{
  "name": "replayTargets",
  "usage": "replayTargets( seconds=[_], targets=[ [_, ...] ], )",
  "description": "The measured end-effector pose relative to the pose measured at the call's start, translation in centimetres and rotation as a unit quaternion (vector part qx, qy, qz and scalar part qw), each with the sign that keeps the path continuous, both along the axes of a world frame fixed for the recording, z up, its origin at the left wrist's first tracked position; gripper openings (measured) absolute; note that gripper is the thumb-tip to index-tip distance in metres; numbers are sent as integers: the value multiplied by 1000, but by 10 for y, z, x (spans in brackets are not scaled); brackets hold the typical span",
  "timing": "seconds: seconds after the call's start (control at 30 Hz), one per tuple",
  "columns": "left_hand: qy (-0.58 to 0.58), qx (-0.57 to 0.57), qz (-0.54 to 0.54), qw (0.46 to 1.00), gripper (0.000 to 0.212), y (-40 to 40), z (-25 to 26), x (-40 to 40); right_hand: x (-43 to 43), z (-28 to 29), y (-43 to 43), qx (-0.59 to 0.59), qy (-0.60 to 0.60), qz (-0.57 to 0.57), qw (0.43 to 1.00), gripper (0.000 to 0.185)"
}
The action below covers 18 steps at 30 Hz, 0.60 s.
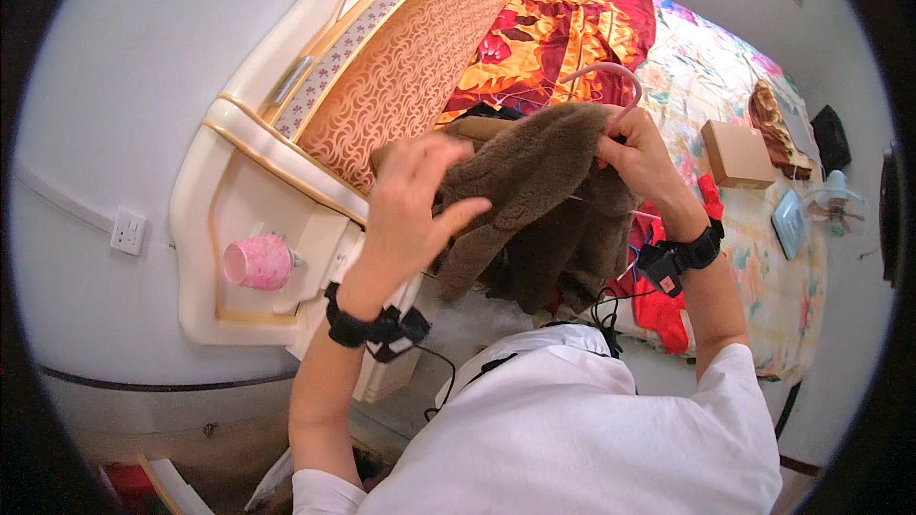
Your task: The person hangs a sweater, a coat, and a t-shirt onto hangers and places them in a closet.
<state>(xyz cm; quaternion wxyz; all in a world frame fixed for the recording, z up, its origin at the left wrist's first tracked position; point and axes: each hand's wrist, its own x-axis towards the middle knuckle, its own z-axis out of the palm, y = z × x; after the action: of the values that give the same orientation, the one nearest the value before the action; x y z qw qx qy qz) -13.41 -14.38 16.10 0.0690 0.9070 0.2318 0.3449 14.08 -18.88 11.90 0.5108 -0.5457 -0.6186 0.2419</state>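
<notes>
A brown fleecy garment (529, 164) hangs in front of me, its lower folds bunched and dark. The hook of a pink clothes hanger (621, 70) rises from its top. My right hand (633, 150) is closed on the garment's upper edge at the base of the hook. My left hand (422, 207), slightly blurred, is spread at the garment's left side, with thumb and fingers apart; whether its palm touches the cloth cannot be told. Black straps with small devices are on both wrists.
Beyond the garment is a bed with a red and yellow blanket (565, 36) and a floral sheet (773, 265). A cardboard box (737, 154), a light-blue fan (836, 204) and red cloth (662, 315) lie there. At left, a pink bin (257, 262) sits on the cream bedside unit (240, 332) beside the padded headboard (408, 64).
</notes>
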Motion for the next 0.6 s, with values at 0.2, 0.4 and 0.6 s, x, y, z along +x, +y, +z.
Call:
replayTargets(
  seconds=[0.2, 0.4, 0.6],
  targets=[
    [72, 17, 20, 997, 51, 13, 16, 22, -22, 38, 14, 114, -70, 90, 987, 14],
    [41, -59, 59, 996, 41, 41, 43, 26, -12, 67, 7, 339, -154, -107, 922, 14],
    [-93, -151, 4, 984, 30, 66, 57, 22, -25, -32, -37, 296, -119, -202, 926, 17]
  ],
)
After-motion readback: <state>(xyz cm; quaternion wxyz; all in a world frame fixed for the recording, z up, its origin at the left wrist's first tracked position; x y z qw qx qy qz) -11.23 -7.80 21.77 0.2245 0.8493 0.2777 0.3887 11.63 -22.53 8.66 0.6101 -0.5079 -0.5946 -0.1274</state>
